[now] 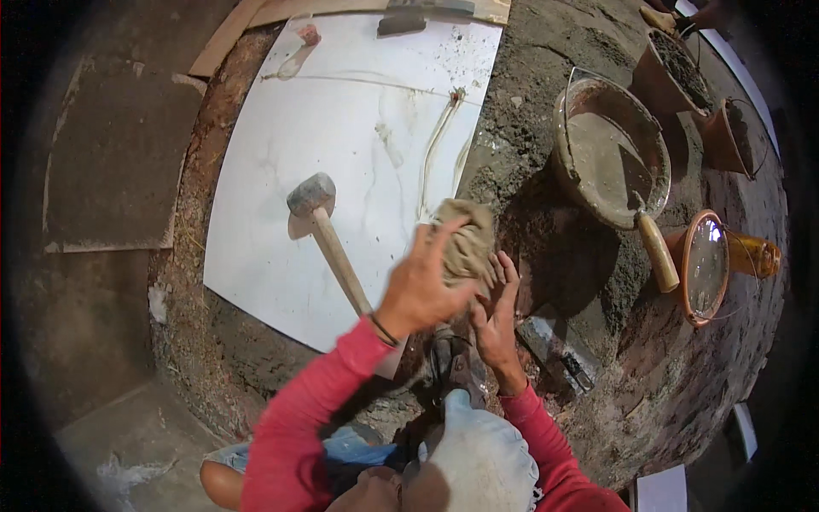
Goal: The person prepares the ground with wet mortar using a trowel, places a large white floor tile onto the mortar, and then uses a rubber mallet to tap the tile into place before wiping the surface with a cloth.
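A crumpled, wet-looking tan rag is gripped in my left hand, over the right edge of a large white tile. Close against the rag's lower right side is my right hand, its fingers stretched out and apart. Whether its fingertips touch the cloth I cannot tell. On the tile, left of my left hand, lies a mallet with a dark grey head and a wooden handle. The handle's end runs behind my left wrist.
A bucket of grey slurry stands at the right, a wooden tool handle against its rim. Beyond are an orange bucket of cloudy water and two mortar buckets. A trowel lies beside my right wrist. Wet mortar borders the tile.
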{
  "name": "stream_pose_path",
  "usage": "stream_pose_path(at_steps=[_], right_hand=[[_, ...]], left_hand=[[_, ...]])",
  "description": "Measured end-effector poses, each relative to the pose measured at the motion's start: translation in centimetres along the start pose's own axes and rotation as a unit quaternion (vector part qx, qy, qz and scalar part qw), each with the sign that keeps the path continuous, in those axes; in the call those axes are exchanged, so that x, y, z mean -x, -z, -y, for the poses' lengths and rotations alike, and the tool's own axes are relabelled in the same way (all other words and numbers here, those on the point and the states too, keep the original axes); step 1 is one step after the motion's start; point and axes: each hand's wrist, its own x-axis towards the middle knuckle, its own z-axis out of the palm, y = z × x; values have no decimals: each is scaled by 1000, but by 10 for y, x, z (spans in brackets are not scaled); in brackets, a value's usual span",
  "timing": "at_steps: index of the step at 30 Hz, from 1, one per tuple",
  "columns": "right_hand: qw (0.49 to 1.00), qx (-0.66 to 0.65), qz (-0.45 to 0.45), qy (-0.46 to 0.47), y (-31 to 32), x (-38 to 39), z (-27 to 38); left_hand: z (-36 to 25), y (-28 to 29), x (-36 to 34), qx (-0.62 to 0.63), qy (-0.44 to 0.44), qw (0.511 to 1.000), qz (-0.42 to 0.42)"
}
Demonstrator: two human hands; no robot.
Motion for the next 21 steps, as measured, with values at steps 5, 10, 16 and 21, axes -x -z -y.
stream_pose_path(at_steps=[5, 10, 16, 21], right_hand=[[999, -19, -44, -20, 36, 27, 19], [994, 2, -30, -109, 18, -17, 41], [988, 50, -12, 144, -82, -151, 20], [779, 537, -222, 237, -127, -296, -73]], left_hand=[[-32, -44, 16, 176, -78, 981, 33], [-19, -26, -16, 72, -72, 978, -182], [24, 90, -70, -57, -61, 988, -127], [0, 109, -58, -47, -53, 960, -273]])
